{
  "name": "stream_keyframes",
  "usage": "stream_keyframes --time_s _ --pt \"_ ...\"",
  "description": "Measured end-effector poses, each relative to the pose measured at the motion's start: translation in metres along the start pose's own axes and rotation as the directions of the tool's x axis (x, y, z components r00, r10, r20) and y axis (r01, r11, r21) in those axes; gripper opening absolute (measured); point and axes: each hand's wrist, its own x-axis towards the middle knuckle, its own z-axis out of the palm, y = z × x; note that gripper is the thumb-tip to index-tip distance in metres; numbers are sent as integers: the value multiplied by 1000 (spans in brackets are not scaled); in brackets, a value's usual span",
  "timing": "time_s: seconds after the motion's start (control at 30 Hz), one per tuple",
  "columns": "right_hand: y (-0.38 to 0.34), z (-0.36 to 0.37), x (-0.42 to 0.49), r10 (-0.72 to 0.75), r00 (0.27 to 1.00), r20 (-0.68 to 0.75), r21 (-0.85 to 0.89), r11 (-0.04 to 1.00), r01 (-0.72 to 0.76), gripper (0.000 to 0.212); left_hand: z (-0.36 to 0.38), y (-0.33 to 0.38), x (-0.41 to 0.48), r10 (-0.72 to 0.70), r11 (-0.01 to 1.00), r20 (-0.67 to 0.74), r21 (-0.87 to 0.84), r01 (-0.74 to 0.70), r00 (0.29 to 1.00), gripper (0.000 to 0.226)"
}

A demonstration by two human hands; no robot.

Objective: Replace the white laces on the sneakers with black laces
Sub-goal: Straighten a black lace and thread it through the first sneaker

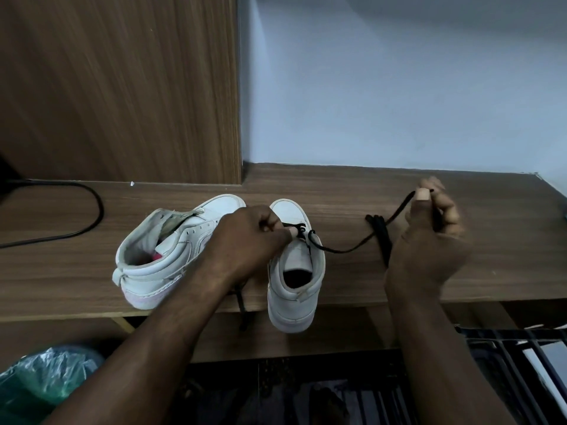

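On the desk (61, 271), one sneaker (294, 271) had just its first eyelets done, left hand (245, 237) grip pinching the black lace (343, 248) there, right hand (429, 234) grip holding its free end, other sneaker (165, 256) laceless.

My left hand (254, 231) reaches forward, fingers curled, pinching the black lace (343, 249); my right hand (429, 237) raised to the side, thumb and fingers pinching its end.

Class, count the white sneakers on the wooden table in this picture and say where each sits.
2. The left sneaker leans tilted, partly behind the left hand. The right sneaker stands upright beside it, heel past the table edge, black lace in its eyelets. None looks hidden.
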Motion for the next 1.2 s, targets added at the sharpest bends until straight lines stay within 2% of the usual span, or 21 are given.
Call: stream_keyframes --time_s 0.07,0.1,0.2,0.3,0.37,0.47,0.6,0.7,0.73,0.8,1.0,1.07,1.13,1.2 --pt "-1 4 -7 -112 984 139 -28 993 117 14 2 1 -2 10 1000 4 4 -10 1000 24" --pt "1 6 -12 -121 970 209 -51 990 135 13 3 2 -2 11 1000 0 3 -11 1000 23" --pt "7 9 -24 25 911 411 -136 990 34 13 4 2 -4 8 1000 10 6 -8 1000 23" --pt "15 8 -28 185 800 571 -238 970 -54 14 4 2 -4 12 1000 14 8 -12 1000 25" --pt "17 7 -29 153 711 686 -271 961 54 9 2 2 -3 8 1000 9 8 -8 1000 25" --pt "15 7 -32 42 582 812 -223 944 243 8 1 3 -3 -6 1000 18 12 6 1000 22" --pt "10 6 -25 -8 450 893 -194 895 401 6 -3 4 -2 -42 999 49 -30 44 998 21" --pt "12 5 -25 7 359 933 -197 846 495 6 -7 4 -2 -69 995 66 -66 73 995 20" --pt "12 6 -27 7 352 936 -209 815 540 7 -8 4 -2 -74 995 63 -67 78 995 20" --pt "13 8 -30 -2 400 916 -252 774 581 6 -8 5 -4 -87 993 64 -72 92 994 22" --pt "19 5 -26 -80 621 780 -268 854 447 5 -11 6 -2 -190 973 61 -125 196 980 27" --pt "23 2 -22 -49 686 726 -317 861 397 6 -12 7 -3 -216 965 75 -133 224 974 31" --pt "28 0 -19 -32 726 687 -384 832 401 10 -13 7 -4 -239 956 87 -156 250 967 40" --pt "29 1 -20 -78 762 643 -447 770 456 7 -14 5 -3 -253 944 98 -192 268 962 40"
